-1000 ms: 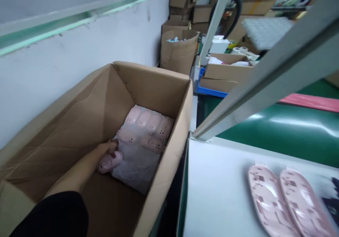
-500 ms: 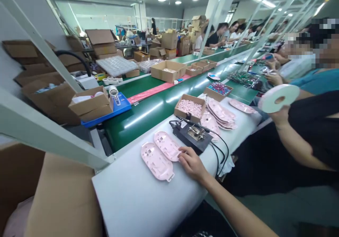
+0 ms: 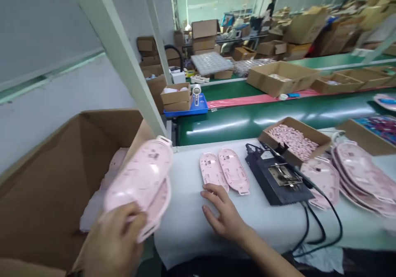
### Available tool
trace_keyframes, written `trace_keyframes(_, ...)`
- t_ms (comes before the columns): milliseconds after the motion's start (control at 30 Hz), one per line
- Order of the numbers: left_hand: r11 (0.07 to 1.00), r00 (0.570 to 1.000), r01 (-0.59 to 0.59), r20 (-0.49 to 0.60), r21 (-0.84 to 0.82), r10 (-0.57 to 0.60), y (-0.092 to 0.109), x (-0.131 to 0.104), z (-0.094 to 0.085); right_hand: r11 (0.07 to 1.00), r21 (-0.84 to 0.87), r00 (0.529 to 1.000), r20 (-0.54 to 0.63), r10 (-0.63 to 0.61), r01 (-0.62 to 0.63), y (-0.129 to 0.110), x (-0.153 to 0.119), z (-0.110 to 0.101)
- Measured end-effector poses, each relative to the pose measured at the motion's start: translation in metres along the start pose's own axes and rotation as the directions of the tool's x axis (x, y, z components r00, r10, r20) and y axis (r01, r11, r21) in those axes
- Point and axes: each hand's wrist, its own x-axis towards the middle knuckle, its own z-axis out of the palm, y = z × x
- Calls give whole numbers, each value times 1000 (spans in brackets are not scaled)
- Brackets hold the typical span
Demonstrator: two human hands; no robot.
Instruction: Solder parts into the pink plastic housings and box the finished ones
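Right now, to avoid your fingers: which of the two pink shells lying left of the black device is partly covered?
The left shell: the right hand overlaps its near end, while the right shell, nearer the black device, shows whole.

The left hand (image 3: pixel 113 238) is rising at the lower left, blurring, its back facing the camera, and its fingers and thumb are curling into a pinching grip. The right hand (image 3: pixel 224 215) is hovering or resting low, palm down, its fingers spreading loosely and bending a little, its thumb standing apart. The bare right forearm (image 3: pixel 266 252) is slanting in from the bottom edge
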Motion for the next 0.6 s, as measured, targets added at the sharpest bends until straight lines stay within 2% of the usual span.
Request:
trace_keyframes(33,999,1000,-16,-1,30,16,15,-7,4,1000,3,1000,17,-10,10,-2,4,5)
trace_keyframes(67,999,1000,-15,2,50,15,29,-13,15,1000,-8,999,37,-24,24,-2,7,9)
trace_keyframes(133,997,999,47,7,59,-48,51,-23,50,995,-63,992,103,-67,74,2,13,15)
trace_keyframes(200,995,996,90,19,36,-90,65,-31,87,983,-124,973,204,-106,133,7,15,19)
trace_keyframes(267,991,991,128,38,33,-129,69,-39,110,971,-170,951,287,-114,168,12,11,21)
trace_keyframes(333,981,982,181,45,67,-184,63,-47,118,963,-218,952,293,-92,160,16,4,24)
trace_keyframes(433,953,963,266,11,142,-270,45,-60,112,937,-329,973,226,-41,116,22,-7,31)
trace_keyframes(500,951,962,272,-13,147,-273,37,-67,109,905,-416,981,196,-8,90,23,-9,40)
trace_keyframes(533,961,968,249,-15,121,-249,37,-68,111,884,-461,985,173,2,79,21,-9,45)
trace_keyframes(600,959,960,280,-11,-42,-281,49,-59,125,834,-549,993,121,17,53,17,-6,54)
